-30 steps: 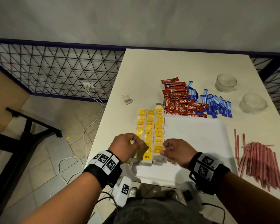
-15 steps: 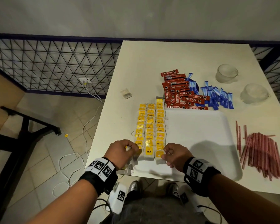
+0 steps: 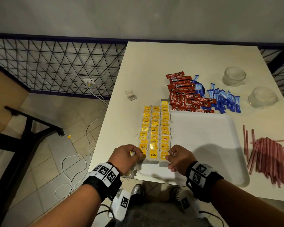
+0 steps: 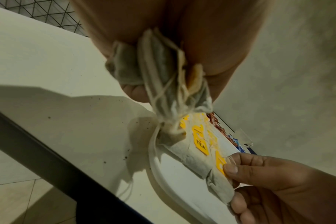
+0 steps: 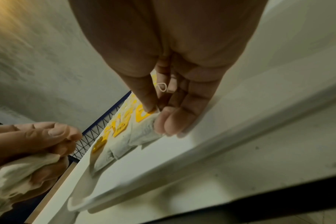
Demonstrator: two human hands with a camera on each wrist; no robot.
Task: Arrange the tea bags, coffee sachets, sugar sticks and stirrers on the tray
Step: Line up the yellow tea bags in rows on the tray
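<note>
Tea bags [image 3: 155, 133] lining up in three rows along the tray's [image 3: 203, 145] left edge.
Left hand [image 3: 127, 155] is clutching spare bags as stock; right hand [image 3: 179, 157] fingers [image 5: 164, 125] are pinching the nearest bag, squaring its row.

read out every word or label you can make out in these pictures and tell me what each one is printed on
"NESCAFE CLASSIC": red coffee sachets piled beyond the white tray.
"TEA": yellow tag of the nearest middle tea bag.
"RELAX": yellow tag in the left row.
Other tea tags, blue sugar sticks: print too small to read.
Wristband squares: coded patterns, no words.
</note>
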